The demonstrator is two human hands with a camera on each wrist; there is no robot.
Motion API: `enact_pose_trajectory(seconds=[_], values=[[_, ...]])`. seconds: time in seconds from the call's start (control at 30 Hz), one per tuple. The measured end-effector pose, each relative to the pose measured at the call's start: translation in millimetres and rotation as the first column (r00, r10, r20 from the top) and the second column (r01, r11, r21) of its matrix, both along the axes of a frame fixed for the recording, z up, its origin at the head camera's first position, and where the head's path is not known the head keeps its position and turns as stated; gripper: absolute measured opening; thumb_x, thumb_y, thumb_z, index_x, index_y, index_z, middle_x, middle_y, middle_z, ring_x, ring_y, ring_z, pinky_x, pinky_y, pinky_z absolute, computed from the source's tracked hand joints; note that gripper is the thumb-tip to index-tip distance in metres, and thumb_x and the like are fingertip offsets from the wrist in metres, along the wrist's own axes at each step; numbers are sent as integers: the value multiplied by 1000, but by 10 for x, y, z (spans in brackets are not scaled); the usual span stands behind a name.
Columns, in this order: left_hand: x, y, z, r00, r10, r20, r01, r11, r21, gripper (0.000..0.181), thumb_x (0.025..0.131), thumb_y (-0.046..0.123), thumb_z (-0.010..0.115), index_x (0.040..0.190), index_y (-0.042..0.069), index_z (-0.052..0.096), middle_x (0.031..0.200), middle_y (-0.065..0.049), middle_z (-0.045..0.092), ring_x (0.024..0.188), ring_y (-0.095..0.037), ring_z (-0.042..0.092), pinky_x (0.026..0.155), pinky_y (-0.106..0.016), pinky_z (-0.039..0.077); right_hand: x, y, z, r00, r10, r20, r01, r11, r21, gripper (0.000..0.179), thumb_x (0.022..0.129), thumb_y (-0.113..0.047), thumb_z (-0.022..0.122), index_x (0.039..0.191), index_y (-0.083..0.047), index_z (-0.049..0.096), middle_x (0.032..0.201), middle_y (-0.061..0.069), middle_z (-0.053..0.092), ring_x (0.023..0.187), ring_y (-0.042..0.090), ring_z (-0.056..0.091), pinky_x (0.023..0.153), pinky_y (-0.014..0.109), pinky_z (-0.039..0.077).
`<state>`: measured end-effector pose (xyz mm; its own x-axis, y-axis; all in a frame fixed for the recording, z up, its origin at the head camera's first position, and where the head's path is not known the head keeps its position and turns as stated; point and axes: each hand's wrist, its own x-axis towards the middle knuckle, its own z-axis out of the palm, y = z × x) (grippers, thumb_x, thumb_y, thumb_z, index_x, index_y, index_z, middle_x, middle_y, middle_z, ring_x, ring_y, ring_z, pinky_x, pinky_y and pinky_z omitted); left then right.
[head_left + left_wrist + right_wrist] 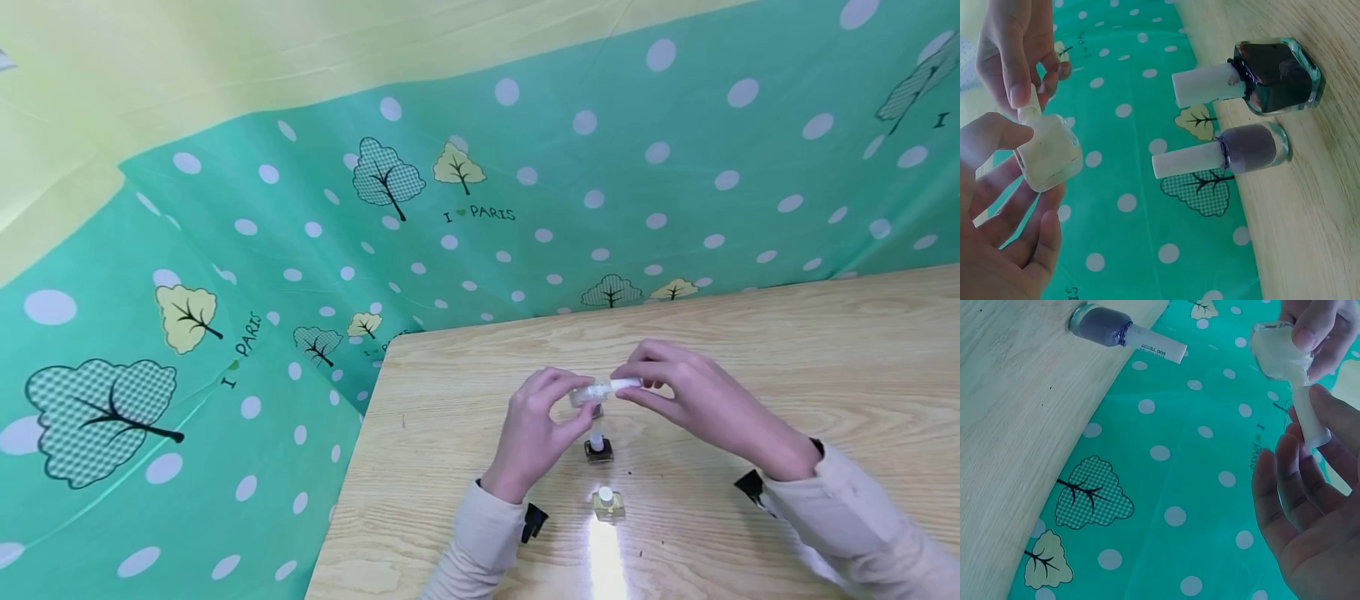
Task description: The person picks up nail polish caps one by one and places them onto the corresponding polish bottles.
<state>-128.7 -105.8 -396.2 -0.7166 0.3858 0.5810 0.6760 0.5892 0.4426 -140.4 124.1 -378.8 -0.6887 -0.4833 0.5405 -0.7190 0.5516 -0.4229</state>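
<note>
My left hand (534, 421) holds a nail polish bottle (1050, 155) filled with white polish, thumb on one face and fingers on the other. The bottle is tilted above the table, its neck towards my right hand (686, 392). Between thumb and fingers, that hand pinches the bottle's white cap (1311, 419). Cap and neck are in line; whether the cap is screwed down I cannot tell. Below the hands stand a dark nail polish bottle (1280, 76) and a purple one (1102, 326), both with white caps.
Nearer the front on the wooden table (420, 467) stands a pale yellow nail polish bottle (607, 505) with a white cap. A green dotted cloth (480, 242) printed with trees hangs behind the table and along its left side.
</note>
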Motion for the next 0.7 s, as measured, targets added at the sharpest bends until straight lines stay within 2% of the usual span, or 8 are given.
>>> enact_pose_trajectory(seconds=[0.3,0.57,0.7], values=[[1,32,-13,999,-19,-29,19,1000,-11,22,83,11,77,105,10,74,98,0,70,89,-12,66,82,-17,52,9,-50,-35,1000,13,18,-13,1000,15,15,86,-16,76,101,-19,76,91,-18,60,78,-2,56,64,23,54],[-5,27,-51,998,-14,-61,12,999,-38,22,82,12,77,103,10,74,95,1,72,86,-11,67,81,-16,52,22,-61,-20,994,-16,107,10,999,54,6,92,-24,71,97,-25,75,88,-20,59,72,-4,52,61,20,49],[1,21,-62,998,-6,-64,3,999,-48,21,82,13,78,102,11,74,95,2,72,86,-10,66,80,-16,52,14,-97,-22,988,-41,146,32,998,61,10,95,-29,67,91,-24,75,81,-19,57,64,-4,48,57,20,45]])
